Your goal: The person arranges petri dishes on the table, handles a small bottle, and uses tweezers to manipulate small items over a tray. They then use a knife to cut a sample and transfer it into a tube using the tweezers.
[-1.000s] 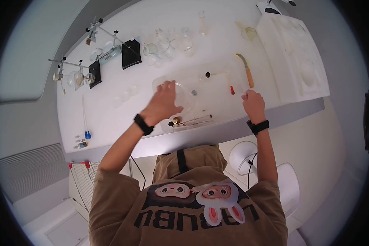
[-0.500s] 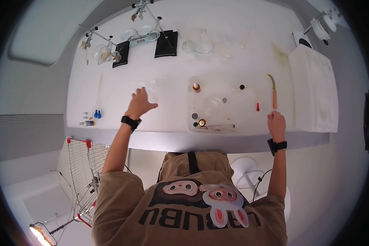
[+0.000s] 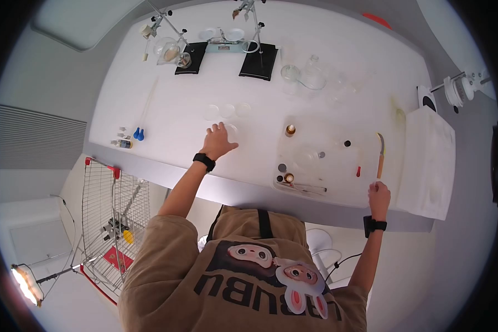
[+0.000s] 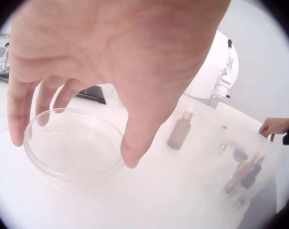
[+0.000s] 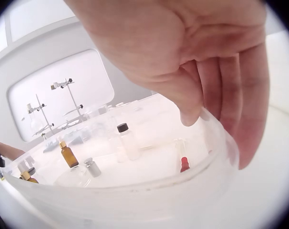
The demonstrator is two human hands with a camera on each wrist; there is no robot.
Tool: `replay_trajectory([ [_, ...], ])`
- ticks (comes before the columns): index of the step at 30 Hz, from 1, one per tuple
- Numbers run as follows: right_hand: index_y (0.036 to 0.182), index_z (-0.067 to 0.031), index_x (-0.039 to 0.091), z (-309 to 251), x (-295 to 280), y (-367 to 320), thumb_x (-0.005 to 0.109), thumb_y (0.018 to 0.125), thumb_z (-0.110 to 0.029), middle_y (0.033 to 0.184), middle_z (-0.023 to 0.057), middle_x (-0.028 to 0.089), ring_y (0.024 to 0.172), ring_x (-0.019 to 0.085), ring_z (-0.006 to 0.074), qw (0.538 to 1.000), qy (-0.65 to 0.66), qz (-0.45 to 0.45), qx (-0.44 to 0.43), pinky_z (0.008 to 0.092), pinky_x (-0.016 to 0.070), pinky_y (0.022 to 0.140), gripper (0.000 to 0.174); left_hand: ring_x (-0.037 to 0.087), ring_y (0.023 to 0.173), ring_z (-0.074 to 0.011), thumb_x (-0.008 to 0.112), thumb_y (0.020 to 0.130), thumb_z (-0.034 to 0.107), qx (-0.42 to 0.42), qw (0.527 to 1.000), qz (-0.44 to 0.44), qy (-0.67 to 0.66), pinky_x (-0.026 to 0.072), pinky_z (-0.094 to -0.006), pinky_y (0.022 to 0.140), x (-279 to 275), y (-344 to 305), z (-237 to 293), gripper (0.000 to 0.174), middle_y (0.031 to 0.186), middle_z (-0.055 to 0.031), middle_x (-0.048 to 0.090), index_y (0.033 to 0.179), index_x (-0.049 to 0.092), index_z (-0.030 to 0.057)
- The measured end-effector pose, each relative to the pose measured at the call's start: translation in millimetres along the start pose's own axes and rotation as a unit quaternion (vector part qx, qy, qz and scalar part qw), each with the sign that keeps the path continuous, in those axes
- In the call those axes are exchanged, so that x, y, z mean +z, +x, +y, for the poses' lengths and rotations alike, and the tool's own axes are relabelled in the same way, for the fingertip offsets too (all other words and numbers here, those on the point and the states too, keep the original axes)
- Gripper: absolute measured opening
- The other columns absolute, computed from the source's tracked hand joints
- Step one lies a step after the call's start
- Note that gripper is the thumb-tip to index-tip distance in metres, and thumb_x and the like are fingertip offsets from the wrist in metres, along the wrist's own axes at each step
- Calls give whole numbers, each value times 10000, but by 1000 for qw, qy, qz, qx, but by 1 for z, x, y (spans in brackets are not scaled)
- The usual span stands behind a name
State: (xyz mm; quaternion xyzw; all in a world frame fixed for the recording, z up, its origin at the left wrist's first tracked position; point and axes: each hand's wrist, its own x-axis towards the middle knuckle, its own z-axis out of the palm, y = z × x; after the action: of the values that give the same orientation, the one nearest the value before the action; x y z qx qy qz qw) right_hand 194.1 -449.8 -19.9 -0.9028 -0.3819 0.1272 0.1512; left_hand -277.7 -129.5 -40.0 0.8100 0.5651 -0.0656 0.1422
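Note:
My left hand (image 3: 218, 143) spans a clear glass petri dish (image 4: 75, 148), fingers along one side and thumb at the opposite rim. The dish is close over the white table, left of a translucent plastic tray (image 5: 144, 191). Three more petri dishes (image 3: 227, 110) lie in a row just beyond this hand. At the tray's right end, my right hand (image 3: 379, 199) pinches the rim, thumb inside and fingers outside. Inside the tray are amber dropper bottles (image 5: 69, 156), a metal weight (image 5: 92, 168), a black-capped clear bottle (image 5: 128, 143) and a red-bulbed dropper (image 5: 184, 163).
A curved knife (image 3: 380, 155) with an orange handle lies by the tray's right side. Ring stands (image 3: 258, 61), a balance scale (image 3: 222, 44) and glassware (image 3: 314, 76) stand at the back. Blue rubber bulbs (image 3: 139, 134) are far left, a white block (image 3: 427, 166) far right.
My left hand has moved from over the tray to the table on its left, bringing the petri dish along. My right hand stays at the tray's right end. The head view has shifted.

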Motion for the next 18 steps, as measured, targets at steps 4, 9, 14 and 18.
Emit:
replay_trajectory([
  [4, 809, 33, 623, 4, 2, 2, 622, 918, -130, 642, 132, 632, 556, 645, 229, 1000, 25, 2, -1, 353, 491, 525, 197, 535, 1131, -476, 848, 679, 411, -46, 999, -12, -5, 558, -495, 858, 1, 1, -32, 841, 1196, -299, 543, 1222, 457, -100],
  [9, 791, 21, 619, -6, -5, 4, 656, 879, -118, 690, 209, 638, 671, 647, 399, 997, 53, -28, 40, 439, 506, 621, 169, 539, 1109, -478, 852, 663, 409, -65, 998, -6, -16, 545, -510, 869, 7, 0, -49, 849, 1177, -296, 553, 1218, 461, -100],
  [14, 801, 27, 617, 16, 7, 7, 605, 927, -111, 641, 111, 634, 534, 627, 192, 1000, 12, -10, -13, 332, 473, 499, 187, 538, 1104, -487, 845, 672, 415, -59, 998, -1, -17, 515, -509, 916, 9, -22, -57, 864, 1168, -297, 557, 1236, 457, -111],
  [18, 793, 26, 616, 18, 10, 7, 602, 923, -109, 646, 110, 641, 534, 628, 186, 1000, 4, -2, -12, 323, 470, 492, 188, 540, 1094, -484, 840, 683, 407, -45, 999, 16, -8, 500, -498, 938, 17, -53, -65, 878, 1161, -298, 560, 1263, 447, -122],
])
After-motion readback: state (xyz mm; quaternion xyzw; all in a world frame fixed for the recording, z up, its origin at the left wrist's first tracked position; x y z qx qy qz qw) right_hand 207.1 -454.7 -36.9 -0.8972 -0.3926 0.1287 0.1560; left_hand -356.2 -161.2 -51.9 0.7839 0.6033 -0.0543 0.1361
